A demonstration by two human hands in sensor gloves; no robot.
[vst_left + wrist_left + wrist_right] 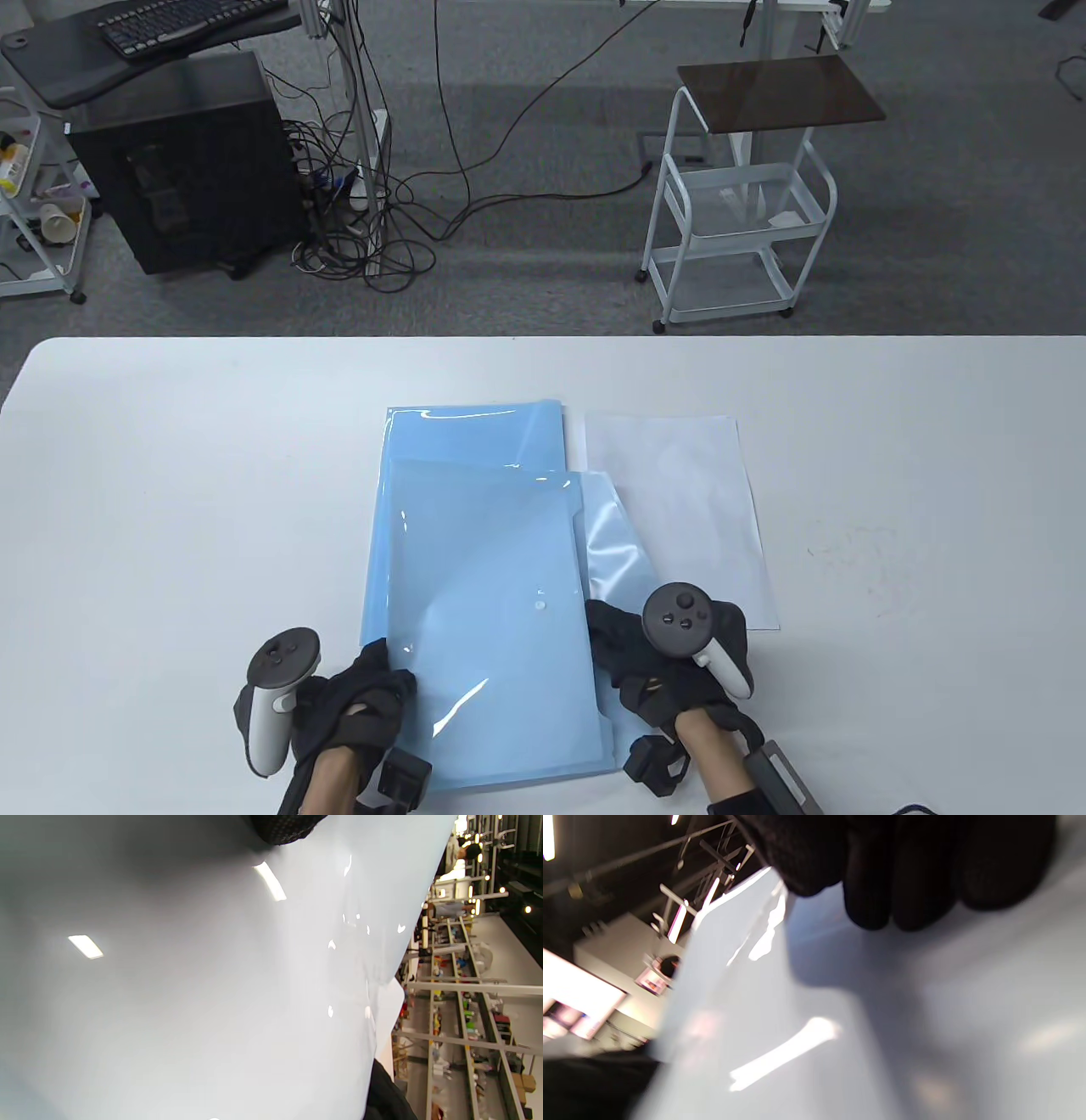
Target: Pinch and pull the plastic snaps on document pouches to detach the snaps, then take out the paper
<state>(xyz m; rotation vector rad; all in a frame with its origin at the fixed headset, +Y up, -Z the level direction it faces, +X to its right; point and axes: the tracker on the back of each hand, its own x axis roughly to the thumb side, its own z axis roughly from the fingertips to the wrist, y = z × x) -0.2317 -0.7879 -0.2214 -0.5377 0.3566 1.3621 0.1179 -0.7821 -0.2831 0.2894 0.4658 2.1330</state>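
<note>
- Left hand (356, 705) at the near edge of the white surface (170, 509), fingers curled on the left edge of the top blue pouch (492, 611).
- Right hand (670, 671) gripping that pouch's right edge, just below the white snap (540, 605).
- Second blue pouch (475, 437) underneath, poking out farther back.
- White paper (679, 509) flat, just right of the pouches.
- Beyond the surface, white cart (738, 221).

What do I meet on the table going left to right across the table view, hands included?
Left hand → top blue pouch with its snap → right hand → white paper sheet.
</note>
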